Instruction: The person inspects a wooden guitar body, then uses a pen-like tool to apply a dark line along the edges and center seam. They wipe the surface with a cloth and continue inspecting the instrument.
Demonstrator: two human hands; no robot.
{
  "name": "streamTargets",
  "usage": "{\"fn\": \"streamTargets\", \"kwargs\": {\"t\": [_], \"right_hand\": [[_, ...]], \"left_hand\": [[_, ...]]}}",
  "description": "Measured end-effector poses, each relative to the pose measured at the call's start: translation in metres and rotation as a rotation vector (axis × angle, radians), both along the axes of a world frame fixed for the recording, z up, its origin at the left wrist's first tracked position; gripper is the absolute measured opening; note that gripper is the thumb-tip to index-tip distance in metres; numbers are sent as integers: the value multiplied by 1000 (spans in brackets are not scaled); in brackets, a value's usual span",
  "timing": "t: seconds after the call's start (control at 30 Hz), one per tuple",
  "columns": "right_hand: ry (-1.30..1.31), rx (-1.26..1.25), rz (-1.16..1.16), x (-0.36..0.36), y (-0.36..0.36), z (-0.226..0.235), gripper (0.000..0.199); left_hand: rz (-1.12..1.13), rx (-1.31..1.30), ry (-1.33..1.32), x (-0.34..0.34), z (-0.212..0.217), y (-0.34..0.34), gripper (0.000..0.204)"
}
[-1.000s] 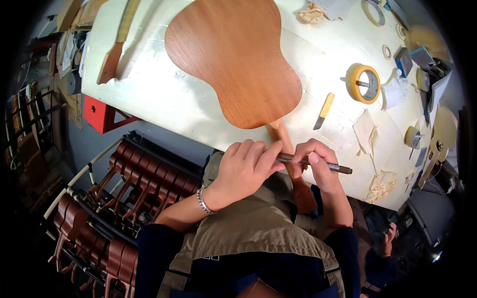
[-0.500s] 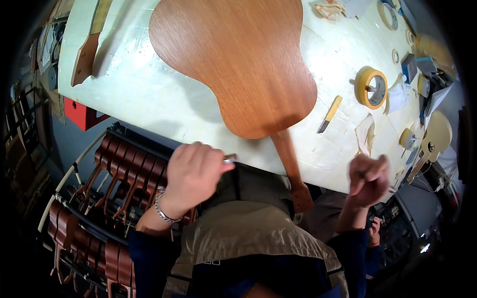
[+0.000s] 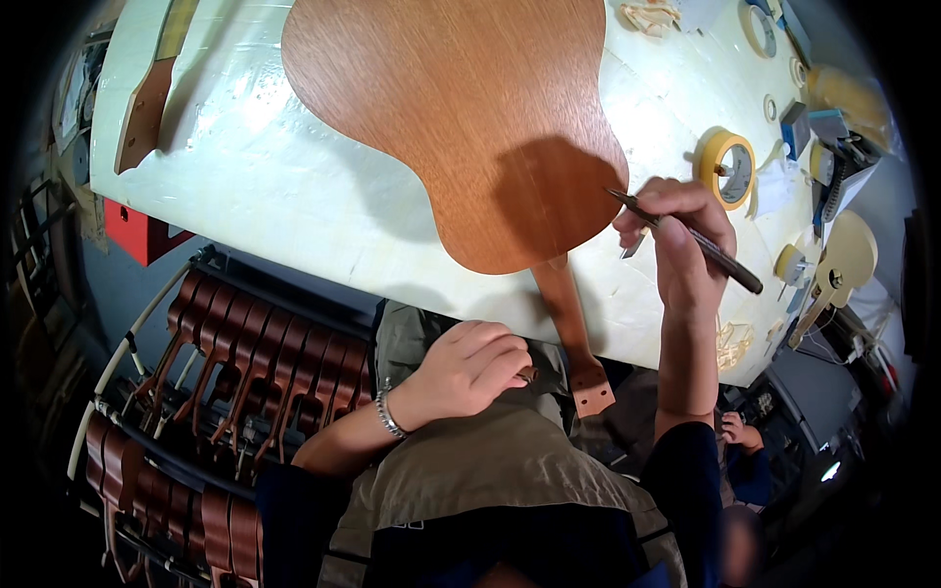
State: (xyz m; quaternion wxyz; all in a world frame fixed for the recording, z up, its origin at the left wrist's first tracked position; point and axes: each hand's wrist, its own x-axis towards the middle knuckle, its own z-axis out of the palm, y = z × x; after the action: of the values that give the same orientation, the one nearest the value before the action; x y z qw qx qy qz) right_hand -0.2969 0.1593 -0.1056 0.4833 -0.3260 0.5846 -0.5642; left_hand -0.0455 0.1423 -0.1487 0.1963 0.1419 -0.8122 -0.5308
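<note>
Reddish-brown wood makes up the broad, waisted guitar-shaped body (image 3: 431,127), lying flat on the pale, glossy worktop (image 3: 294,235) ahead and to the left of the right fingers. The right hand (image 3: 681,230) pinches a slim, dark, pointed pen (image 3: 730,267), its tip over the body's rounded right edge; whether it touches I cannot tell. The left hand (image 3: 466,372) curls around a short dark-brown piece (image 3: 529,374), mostly hidden, just on the wearer's side of the worktop's near edge. Right of the left fingers, the slender brown wooden neck (image 3: 563,304) juts past that edge. Beneath the right fingers shows a grey metal blade (image 3: 635,243), partly covered; just beyond them stands a thick yellow ring of tape (image 3: 708,165). Ahead and left of the left fingers, open worktop spreads along the body's curved side.
</note>
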Motion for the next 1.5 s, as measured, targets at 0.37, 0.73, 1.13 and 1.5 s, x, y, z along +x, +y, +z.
{"fn": "streamTargets", "kwargs": {"t": [0.37, 0.73, 1.13, 1.5], "right_hand": [[73, 150, 240, -1, -65, 2, 17], [188, 167, 234, -3, -72, -8, 12], [233, 137, 198, 1, -84, -9, 10], [251, 142, 220, 0, -90, -11, 11]], "left_hand": [[-178, -251, 122, -41, -44, 30, 13], [-192, -243, 106, -40, -61, 23, 19], [-215, -222, 90, -37, -64, 26, 18], [-206, -202, 85, -37, -63, 25, 17]]}}
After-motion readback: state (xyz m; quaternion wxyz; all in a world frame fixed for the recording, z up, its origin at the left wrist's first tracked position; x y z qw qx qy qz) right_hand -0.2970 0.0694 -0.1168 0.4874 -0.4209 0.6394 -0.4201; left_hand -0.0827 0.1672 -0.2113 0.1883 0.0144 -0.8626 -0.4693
